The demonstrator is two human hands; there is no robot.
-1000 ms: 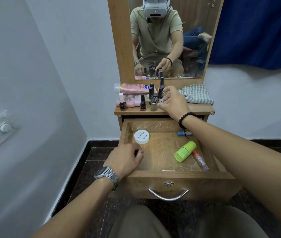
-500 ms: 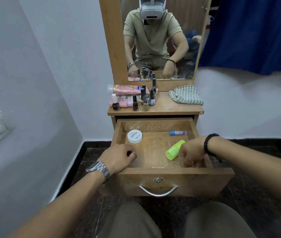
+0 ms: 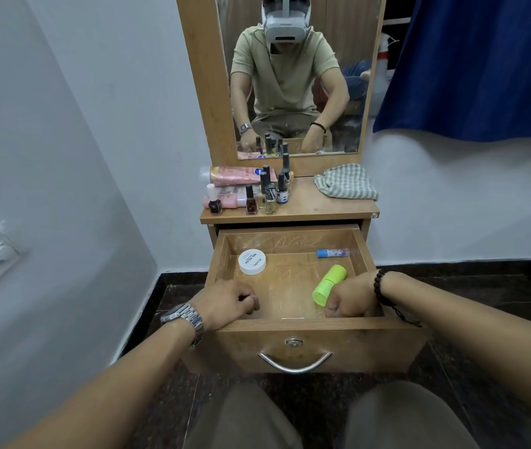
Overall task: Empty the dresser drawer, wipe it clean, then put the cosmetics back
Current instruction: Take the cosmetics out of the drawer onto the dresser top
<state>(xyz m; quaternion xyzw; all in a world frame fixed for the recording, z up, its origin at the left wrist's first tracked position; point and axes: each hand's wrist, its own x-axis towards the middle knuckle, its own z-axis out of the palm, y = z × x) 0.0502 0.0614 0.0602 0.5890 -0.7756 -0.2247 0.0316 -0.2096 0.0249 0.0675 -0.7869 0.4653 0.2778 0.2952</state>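
The wooden drawer (image 3: pixel 322 325) is pulled out. Inside it lie a white round jar (image 3: pixel 251 261) at the back left, a blue-capped tube (image 3: pixel 333 253) at the back right, and a lime-green bottle (image 3: pixel 329 285) on its side. My right hand (image 3: pixel 348 298) is down in the front right corner, fingers curled shut beside the green bottle, where a pink tube lay; the tube is hidden under it. My left hand (image 3: pixel 225 303) rests as a loose fist on the front left corner of the drawer.
On the dresser top (image 3: pixel 316 205) stand several nail polish bottles (image 3: pixel 270 192) with pink tubes (image 3: pixel 235 175) behind them, and a checked cloth (image 3: pixel 345 183) lies at the right. A mirror (image 3: pixel 290 76) rises behind. White walls flank the dresser, and my knees are below the drawer.
My right hand left the bottles on the dresser top and dropped into the drawer's front right corner, closing over the pink tube. My left hand stayed on the drawer corner.
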